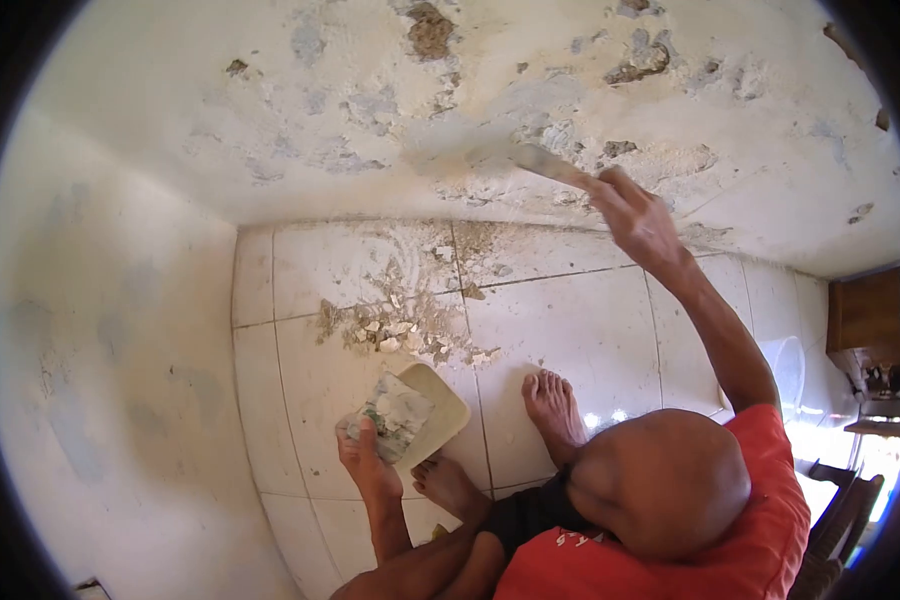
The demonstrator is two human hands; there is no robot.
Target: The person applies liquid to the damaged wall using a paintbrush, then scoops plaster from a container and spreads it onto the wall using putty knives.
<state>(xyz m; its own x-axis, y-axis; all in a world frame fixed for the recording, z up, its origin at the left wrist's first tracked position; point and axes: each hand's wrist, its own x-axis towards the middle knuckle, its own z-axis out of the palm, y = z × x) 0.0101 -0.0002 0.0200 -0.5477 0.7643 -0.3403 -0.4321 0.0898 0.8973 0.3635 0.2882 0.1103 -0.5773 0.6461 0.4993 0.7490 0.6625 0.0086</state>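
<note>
My right hand [632, 215] is closed around the handle of a putty knife [550, 165], slightly blurred. The knife's blade meets or hovers close to the patchy wall [370, 60], among chipped spots and pale filler; I cannot tell whether it touches. Low on the left, my left hand [368, 460] grips a flat board [398, 412] smeared with whitish-grey putty, thumb on top. A cream plastic tub [440, 425] sits just under and beside the board, partly covered by it. Whether the left fingers also touch the tub is hidden.
Plaster chips and dust [400, 330] lie on the white tiled floor [580, 310] along the wall's foot. My bare feet [553, 405] stand near the tub. A plain wall [100, 330] rises on the left. At right are a clear plastic container [785, 370] and wooden furniture [863, 312].
</note>
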